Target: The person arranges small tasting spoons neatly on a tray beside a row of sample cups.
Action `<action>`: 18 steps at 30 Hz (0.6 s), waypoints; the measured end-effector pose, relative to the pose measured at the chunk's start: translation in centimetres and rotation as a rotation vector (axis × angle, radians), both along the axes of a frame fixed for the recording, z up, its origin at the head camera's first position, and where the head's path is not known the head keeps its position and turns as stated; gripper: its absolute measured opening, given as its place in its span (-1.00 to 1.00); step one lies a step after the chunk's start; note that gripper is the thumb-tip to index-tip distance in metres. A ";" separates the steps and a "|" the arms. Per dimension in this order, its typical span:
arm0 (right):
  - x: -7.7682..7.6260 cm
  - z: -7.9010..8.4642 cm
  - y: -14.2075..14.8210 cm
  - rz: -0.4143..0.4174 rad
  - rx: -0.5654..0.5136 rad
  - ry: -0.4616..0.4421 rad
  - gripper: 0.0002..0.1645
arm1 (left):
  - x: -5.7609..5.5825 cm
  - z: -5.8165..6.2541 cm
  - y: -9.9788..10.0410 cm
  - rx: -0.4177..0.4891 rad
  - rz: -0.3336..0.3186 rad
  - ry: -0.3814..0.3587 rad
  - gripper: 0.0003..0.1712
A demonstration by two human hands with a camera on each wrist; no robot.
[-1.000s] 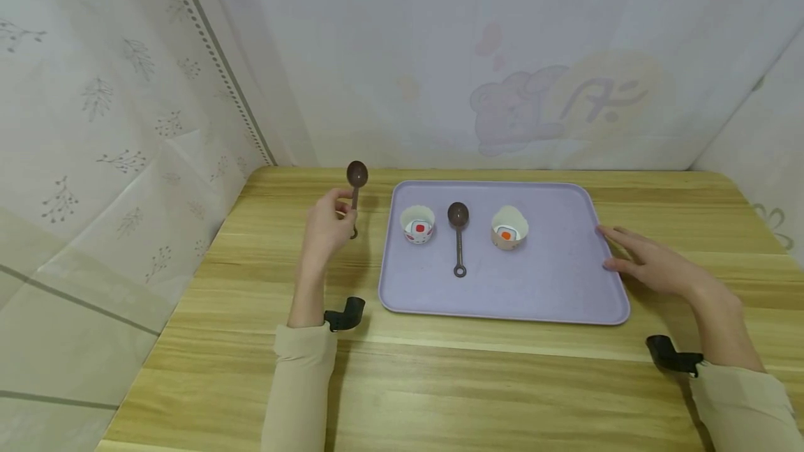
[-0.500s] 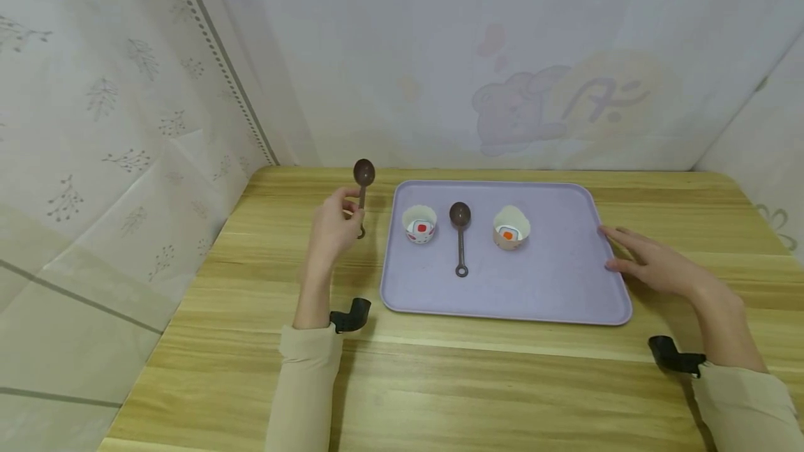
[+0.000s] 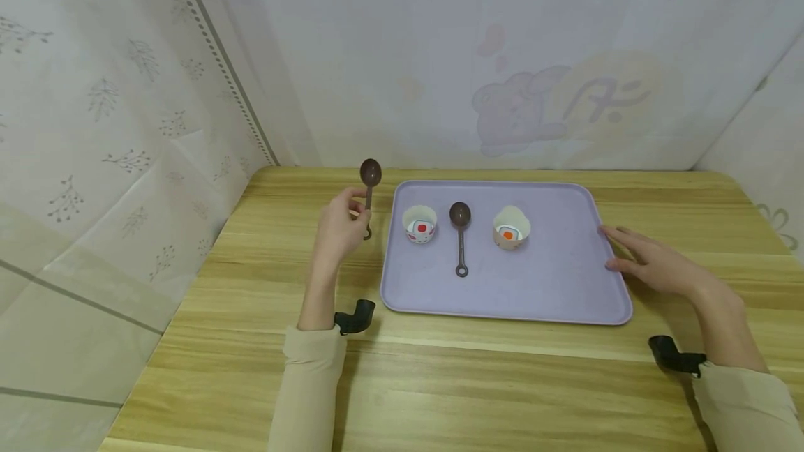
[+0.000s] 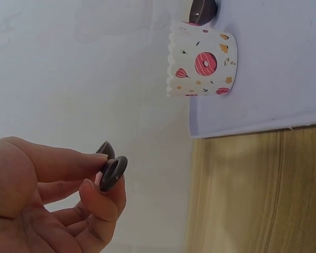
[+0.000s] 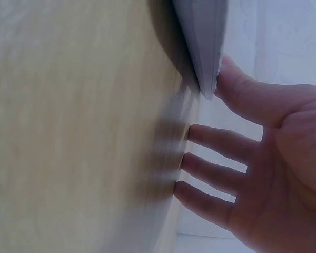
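Note:
In the head view my left hand (image 3: 341,225) pinches a dark brown measuring spoon (image 3: 371,172) by its handle, just left of the lilac tray (image 3: 553,291). The spoon's bowl points away from me, above the wooden table. Its ring end (image 4: 114,173) pokes out past thumb and fingers in the left wrist view. A matching spoon (image 3: 460,215) lies on the tray between two paper baking cups. The left cup (image 3: 419,234) has a red mark inside, the right cup (image 3: 510,241) an orange one. My right hand (image 3: 659,264), fingers extended, touches the tray's right rim.
The wooden table (image 3: 477,389) runs around the tray on all sides. Behind it hangs a pale printed curtain (image 3: 389,89), and a patterned cloth (image 3: 125,180) covers the left side.
My left hand has carried the held spoon a little to the right, nearer the tray. The right hand, tray, cups and lying spoon have stayed put.

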State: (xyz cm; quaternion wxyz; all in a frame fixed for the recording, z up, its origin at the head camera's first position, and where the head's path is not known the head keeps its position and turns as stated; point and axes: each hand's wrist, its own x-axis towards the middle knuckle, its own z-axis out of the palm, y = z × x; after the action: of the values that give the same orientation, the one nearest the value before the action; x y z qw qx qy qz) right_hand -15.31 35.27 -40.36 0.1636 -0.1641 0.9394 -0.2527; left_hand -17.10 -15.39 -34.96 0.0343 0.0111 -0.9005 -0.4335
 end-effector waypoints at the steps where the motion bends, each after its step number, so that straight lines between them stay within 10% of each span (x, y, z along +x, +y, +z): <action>1: 0.0 0.0 0.0 0.000 -0.001 0.000 -0.14 | 0.0 0.1 0.0 -0.001 0.000 0.001 -0.57; 18: 0.0 0.0 0.1 0.004 0.017 0.006 -0.14 | 0.1 0.9 1.6 0.063 0.014 0.011 -0.58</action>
State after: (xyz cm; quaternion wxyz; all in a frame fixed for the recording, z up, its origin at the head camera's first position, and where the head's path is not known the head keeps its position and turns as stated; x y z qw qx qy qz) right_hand -15.35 35.33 -40.40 0.1624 -0.1652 0.9418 -0.2437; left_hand -16.95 -13.79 -34.08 0.0416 0.0160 -0.8860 -0.4615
